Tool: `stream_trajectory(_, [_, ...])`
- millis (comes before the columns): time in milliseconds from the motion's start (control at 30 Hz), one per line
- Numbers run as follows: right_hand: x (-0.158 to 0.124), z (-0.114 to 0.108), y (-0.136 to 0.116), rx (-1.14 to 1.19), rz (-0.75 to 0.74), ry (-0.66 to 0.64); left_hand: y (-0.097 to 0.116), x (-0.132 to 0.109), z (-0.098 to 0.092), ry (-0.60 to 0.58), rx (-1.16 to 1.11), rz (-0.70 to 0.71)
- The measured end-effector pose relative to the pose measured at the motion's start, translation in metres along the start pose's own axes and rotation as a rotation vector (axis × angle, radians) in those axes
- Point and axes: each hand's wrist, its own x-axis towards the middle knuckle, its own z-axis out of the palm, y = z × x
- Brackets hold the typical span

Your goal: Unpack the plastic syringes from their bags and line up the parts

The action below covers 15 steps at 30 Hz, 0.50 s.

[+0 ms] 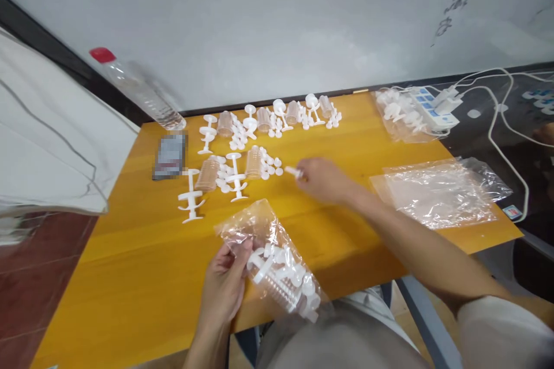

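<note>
My left hand (227, 279) grips the upper edge of a clear plastic bag (264, 219) near the table's front edge. Inside the bag lie a ribbed clear tube (281, 288) and several white plastic parts (296, 274). Over the middle of the table, my right hand (320, 179) pinches a small white piece (293, 172) whose exact kind I cannot make out. Just left of it is a cluster of small white round pieces (272, 167). Beside them lie a clear ribbed cup (254, 162) and a white plunger-like part (236, 177).
Similar sets of white parts (208, 134) and clear cups run along the back. A water bottle (147, 95) and a pixelated object (170, 155) are at the left. Flat plastic bags (437, 193), a filled bag (402, 115) and a power strip (433, 109) with cables occupy the right.
</note>
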Motion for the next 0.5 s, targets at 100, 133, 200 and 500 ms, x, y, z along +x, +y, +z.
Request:
stream_trajectory(100, [0.020,-0.048,0.067,0.027,0.245,0.306,0.001,0.001,0.008,-0.063,0.002,-0.013])
stream_trajectory(133, [0.030,-0.058,0.091,0.023,0.358,0.362,0.001,0.002,0.012,-0.087,0.005,-0.010])
stream_trajectory(200, [0.051,-0.064,0.131,0.094,0.498,0.357,-0.001,0.003,0.021,-0.132,0.029,-0.001])
stream_trajectory(500, [0.087,-0.015,0.186,-0.044,0.504,0.245,-0.010,0.004,0.037,-0.229,0.137,0.020])
